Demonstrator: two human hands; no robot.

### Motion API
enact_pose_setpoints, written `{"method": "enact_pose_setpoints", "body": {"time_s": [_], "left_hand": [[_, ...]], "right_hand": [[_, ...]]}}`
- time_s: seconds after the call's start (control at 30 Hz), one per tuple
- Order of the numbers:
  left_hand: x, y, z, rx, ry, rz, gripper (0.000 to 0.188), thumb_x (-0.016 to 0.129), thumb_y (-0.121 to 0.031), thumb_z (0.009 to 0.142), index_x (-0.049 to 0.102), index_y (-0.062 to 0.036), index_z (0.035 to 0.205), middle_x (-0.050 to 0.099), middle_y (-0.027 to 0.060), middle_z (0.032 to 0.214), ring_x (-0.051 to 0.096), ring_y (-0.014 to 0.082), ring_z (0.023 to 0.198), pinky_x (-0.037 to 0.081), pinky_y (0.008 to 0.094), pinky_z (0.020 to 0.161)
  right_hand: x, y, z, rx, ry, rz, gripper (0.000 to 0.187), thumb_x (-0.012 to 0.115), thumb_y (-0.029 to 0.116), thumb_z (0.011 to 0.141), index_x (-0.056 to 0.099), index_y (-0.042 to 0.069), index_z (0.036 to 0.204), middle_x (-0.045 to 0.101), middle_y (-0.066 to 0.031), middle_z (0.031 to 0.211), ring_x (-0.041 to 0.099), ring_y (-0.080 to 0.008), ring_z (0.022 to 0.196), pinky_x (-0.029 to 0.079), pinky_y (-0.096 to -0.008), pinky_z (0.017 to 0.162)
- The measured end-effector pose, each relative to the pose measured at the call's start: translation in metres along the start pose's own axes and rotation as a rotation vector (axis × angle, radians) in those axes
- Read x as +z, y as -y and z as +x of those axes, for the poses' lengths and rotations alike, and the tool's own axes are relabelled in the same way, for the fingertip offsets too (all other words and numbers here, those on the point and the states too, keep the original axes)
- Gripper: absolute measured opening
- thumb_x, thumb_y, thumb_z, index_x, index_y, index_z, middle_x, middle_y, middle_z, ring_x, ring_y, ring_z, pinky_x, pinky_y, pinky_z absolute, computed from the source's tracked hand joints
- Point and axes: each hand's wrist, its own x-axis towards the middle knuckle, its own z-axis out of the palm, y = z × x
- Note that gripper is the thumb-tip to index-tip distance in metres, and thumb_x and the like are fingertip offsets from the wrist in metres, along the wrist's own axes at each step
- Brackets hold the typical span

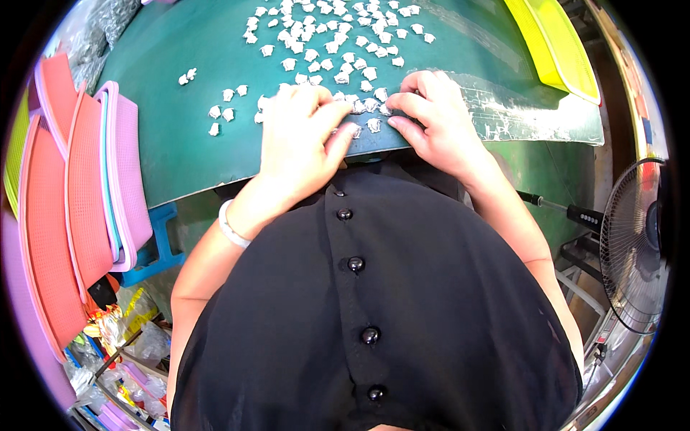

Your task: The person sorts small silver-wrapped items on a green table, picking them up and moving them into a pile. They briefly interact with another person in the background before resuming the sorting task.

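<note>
Small white knobbly pieces lie loose on a dark green tabletop. My left hand rests at the near edge, fingers curled and thumb apart from the index finger. Its thumb tip touches a white piece, and more pieces lie at its index fingertip. Opposite it, my right hand has bent fingers, with a gap between thumb and index. One white piece sits against that index fingertip. A short row of pieces lies between the hands. Neither hand visibly grips a piece; the undersides of the fingers are hidden.
A dense scatter of white pieces covers the far middle. Several more lie apart at left. A yellow-green basket stands at far right. Stacked pink and purple baskets stand left of the table, a fan right.
</note>
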Motion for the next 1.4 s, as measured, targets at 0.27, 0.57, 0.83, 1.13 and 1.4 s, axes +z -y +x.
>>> {"method": "enact_pose_setpoints", "body": {"time_s": [0.27,0.57,0.83,1.13,1.4], "left_hand": [[0.003,0.014,0.039,0.041,0.153,0.048,0.013,0.071,-0.014,0.074,0.070,-0.0068,0.085,0.057,0.0049,0.089,0.052,0.0244,0.090,0.040,0.0380,0.082],[0.007,0.028,0.063,0.091,0.292,0.031,0.005,0.063,-0.009,0.080,0.066,-0.0040,0.079,0.055,0.0096,0.082,0.052,0.0284,0.085,0.041,0.0377,0.078],[0.007,0.034,0.067,0.126,0.207,0.045,0.006,0.064,-0.009,0.080,0.067,-0.0042,0.081,0.057,0.0076,0.081,0.054,0.0270,0.083,0.043,0.0374,0.078],[-0.002,0.024,0.058,0.032,0.260,0.009,0.010,0.071,-0.011,0.074,0.068,-0.0047,0.082,0.058,0.0072,0.080,0.055,0.0267,0.083,0.044,0.0364,0.077],[0.006,0.024,0.059,0.060,0.220,0.025,0.010,0.068,-0.007,0.074,0.068,-0.0051,0.084,0.057,0.0078,0.079,0.055,0.0273,0.082,0.044,0.0374,0.077]], "right_hand": [[0.003,-0.006,0.017,-0.029,-0.014,0.005,0.012,0.063,0.007,0.076,0.067,0.009,0.087,0.055,-0.0038,0.087,0.052,-0.0234,0.088,0.039,-0.0362,0.079],[0.007,-0.021,0.025,-0.022,0.030,0.048,0.008,0.064,0.010,0.077,0.067,0.010,0.084,0.055,-0.0036,0.083,0.053,-0.0234,0.085,0.039,-0.0361,0.079],[-0.002,-0.024,0.032,-0.004,0.041,0.028,0.007,0.064,0.011,0.076,0.065,0.009,0.083,0.055,-0.0061,0.081,0.054,-0.0259,0.084,0.042,-0.0376,0.076],[-0.005,-0.025,0.042,-0.059,0.081,0.033,0.007,0.063,0.008,0.075,0.067,0.006,0.080,0.056,-0.0088,0.077,0.056,-0.0281,0.079,0.045,-0.0388,0.072],[0.000,-0.028,0.044,-0.066,0.063,0.093,0.007,0.062,0.006,0.075,0.067,0.005,0.080,0.057,-0.0092,0.075,0.057,-0.0295,0.077,0.047,-0.0400,0.070]]}}
